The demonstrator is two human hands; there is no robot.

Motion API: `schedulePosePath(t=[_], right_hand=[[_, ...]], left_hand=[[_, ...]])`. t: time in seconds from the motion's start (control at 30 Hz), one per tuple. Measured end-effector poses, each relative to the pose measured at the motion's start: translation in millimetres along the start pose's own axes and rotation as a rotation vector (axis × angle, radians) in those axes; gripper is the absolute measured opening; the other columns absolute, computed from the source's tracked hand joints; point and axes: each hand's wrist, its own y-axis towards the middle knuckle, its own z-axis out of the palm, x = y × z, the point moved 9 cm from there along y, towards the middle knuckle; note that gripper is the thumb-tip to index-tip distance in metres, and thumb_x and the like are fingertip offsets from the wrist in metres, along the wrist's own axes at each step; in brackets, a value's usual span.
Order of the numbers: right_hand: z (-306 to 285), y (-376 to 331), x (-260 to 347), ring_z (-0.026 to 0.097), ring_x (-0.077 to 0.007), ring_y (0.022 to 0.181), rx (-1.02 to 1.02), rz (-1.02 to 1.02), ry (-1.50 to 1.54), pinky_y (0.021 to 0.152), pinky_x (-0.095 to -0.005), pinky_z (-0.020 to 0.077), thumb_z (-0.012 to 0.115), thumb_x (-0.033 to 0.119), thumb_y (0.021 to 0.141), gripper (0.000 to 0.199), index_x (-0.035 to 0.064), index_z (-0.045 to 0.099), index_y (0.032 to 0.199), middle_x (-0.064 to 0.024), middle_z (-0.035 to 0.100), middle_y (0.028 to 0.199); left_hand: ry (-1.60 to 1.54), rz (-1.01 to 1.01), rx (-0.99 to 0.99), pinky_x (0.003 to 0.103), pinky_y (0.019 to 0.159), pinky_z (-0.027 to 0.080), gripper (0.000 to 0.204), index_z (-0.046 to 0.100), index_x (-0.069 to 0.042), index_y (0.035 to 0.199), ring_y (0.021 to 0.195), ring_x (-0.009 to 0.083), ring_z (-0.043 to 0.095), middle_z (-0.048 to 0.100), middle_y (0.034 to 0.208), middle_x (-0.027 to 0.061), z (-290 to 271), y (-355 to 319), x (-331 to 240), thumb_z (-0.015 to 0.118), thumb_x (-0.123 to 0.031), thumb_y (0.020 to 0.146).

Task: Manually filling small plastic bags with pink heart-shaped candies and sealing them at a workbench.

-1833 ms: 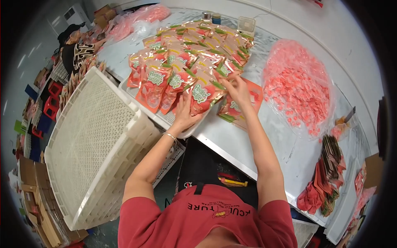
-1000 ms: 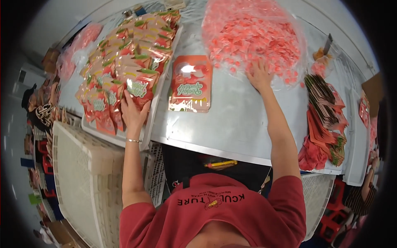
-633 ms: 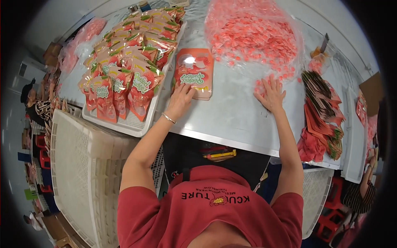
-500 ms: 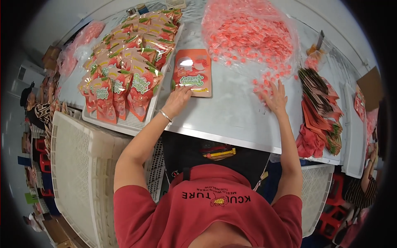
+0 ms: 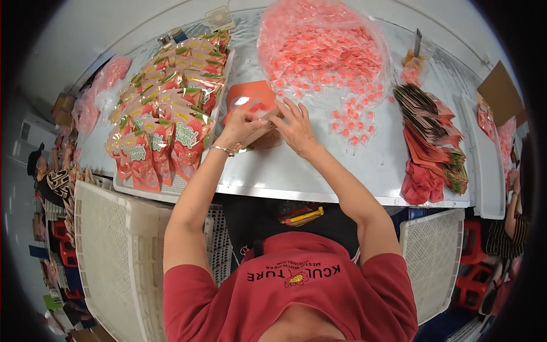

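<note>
Orange pouch (image 5: 250, 102) lies on the steel table (image 5: 342, 171), gripped at its near edge by both hands: the left hand (image 5: 239, 126) pinches it with curled fingers, the right hand (image 5: 295, 126) grips with fingers half spread. Left of the pouch sits a tray of filled packets (image 5: 165, 137); behind it, a heap of pink candies (image 5: 325, 51).

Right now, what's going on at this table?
A person in a red shirt stands at a metal table, both hands on an orange-red pouch. The left hand and right hand meet at its near edge, seemingly holding it open. Behind it lies a big clear bag of small pink sweets, a few spilled loose. Filled pouches cover a tray to the left; flat empty pouches are stacked to the right.
</note>
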Motion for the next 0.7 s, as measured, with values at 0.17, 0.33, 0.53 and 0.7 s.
schedulePosePath(t=[0.17, 0.33, 0.53, 0.7], right_hand=[[-6, -5, 29, 0.044, -0.0242, 0.113, 0.034, -0.177, -0.163, 0.092, -0.0479, 0.0337, 0.061, 0.013, 0.071, 0.022, 0.0082, 0.06, 0.093, -0.0087, 0.048, 0.123], [11, 15, 28, 0.051, -0.0168, 0.084, 0.192, -0.215, 0.019, 0.075, -0.0391, 0.0353, 0.057, 0.008, 0.073, 0.004, 0.008, 0.055, 0.076, -0.001, 0.055, 0.078], [15, 15, 13, 0.05, -0.0216, 0.099, 0.214, 0.032, 0.021, 0.077, -0.0437, 0.0388, 0.064, 0.018, 0.073, 0.03, 0.0057, 0.059, 0.1, -0.008, 0.055, 0.105], [71, -6, -8, 0.047, -0.024, 0.112, 0.648, 0.228, -0.045, 0.083, -0.0527, 0.0412, 0.069, 0.029, 0.072, 0.045, 0.0075, 0.057, 0.11, -0.0094, 0.053, 0.113]], left_hand=[[0.122, 0.227, -0.236, 0.037, 0.056, 0.044, 0.018, 0.058, 0.003, 0.072, 0.057, 0.0293, 0.057, 0.058, 0.063, 0.0177, 0, -7, -5, 0.06, -0.014, 0.079], [0.193, 0.297, -0.372, 0.045, 0.058, 0.042, 0.012, 0.05, 0.002, 0.081, 0.067, 0.0385, 0.057, 0.055, 0.069, 0.0233, -11, -15, -43, 0.049, -0.01, 0.084], [0.121, 0.419, -0.262, 0.04, 0.064, 0.045, 0.009, 0.051, 0.003, 0.085, 0.073, 0.0342, 0.06, 0.061, 0.081, 0.0189, -12, -5, -62, 0.053, -0.006, 0.084], [0.191, 0.41, -0.068, 0.032, 0.067, 0.047, 0.017, 0.059, 0.002, 0.097, 0.076, 0.0274, 0.061, 0.062, 0.082, 0.0168, -2, 3, -50, 0.058, -0.01, 0.085]])
